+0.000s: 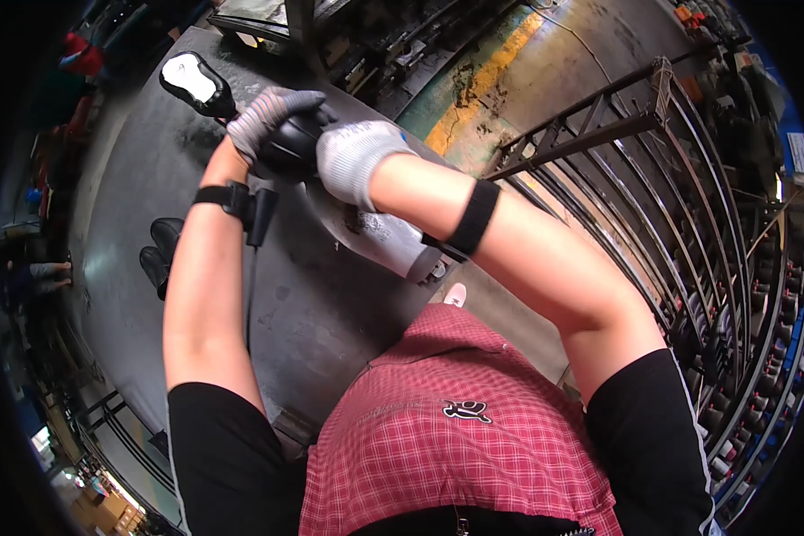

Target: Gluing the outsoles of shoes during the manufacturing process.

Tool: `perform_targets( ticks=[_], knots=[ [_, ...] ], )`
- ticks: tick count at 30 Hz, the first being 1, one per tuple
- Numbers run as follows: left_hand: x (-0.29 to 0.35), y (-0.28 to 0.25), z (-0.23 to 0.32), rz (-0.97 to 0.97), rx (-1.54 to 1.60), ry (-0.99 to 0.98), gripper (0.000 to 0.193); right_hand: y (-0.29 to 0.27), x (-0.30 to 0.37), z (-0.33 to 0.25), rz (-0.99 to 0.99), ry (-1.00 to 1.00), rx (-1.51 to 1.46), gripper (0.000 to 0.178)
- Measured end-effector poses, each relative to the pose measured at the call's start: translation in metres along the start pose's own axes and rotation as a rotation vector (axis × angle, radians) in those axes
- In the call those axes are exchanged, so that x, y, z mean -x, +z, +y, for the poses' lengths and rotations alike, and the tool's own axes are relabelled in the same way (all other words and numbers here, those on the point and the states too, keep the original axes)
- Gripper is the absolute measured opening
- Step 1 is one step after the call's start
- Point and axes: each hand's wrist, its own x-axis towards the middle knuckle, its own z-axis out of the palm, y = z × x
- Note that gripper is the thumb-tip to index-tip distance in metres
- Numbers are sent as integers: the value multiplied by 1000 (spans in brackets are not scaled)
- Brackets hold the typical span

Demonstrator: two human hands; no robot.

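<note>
My left hand (pixel 263 123), in a grey striped knit glove, is closed over a glossy black shoe-like piece (pixel 293 143). On its other side my right hand (pixel 355 159), in a pale knit glove, is curled against the same piece; its fingertips are hidden. Just beyond my left hand is a black shoe (pixel 221 105) with its white underside (pixel 192 80) facing up. Whether it joins the held piece is hidden by the glove. Below my right hand a grey, smudged cylindrical part (pixel 380 234) slants across the table edge.
A dark grey, stained table (pixel 295 308) lies under my arms. A pair of black shoes (pixel 161 255) stands on it beside my left forearm. At right is a metal rack (pixel 616 134) with bars; further right, shelves hold many small items (pixel 759 330). Another person (pixel 40 272) is at far left.
</note>
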Motion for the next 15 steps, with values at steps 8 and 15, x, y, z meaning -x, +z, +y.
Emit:
perform_targets(
  ticks=[8, 15],
  knots=[
    [14, 81, -44, -132, -167, 100, 32, 44, 108, 24, 97, -11, -144, 21],
    [38, 245, -83, 263, -1414, 362, 29, 243, 192, 105, 428, 256, -501, 57]
  ],
)
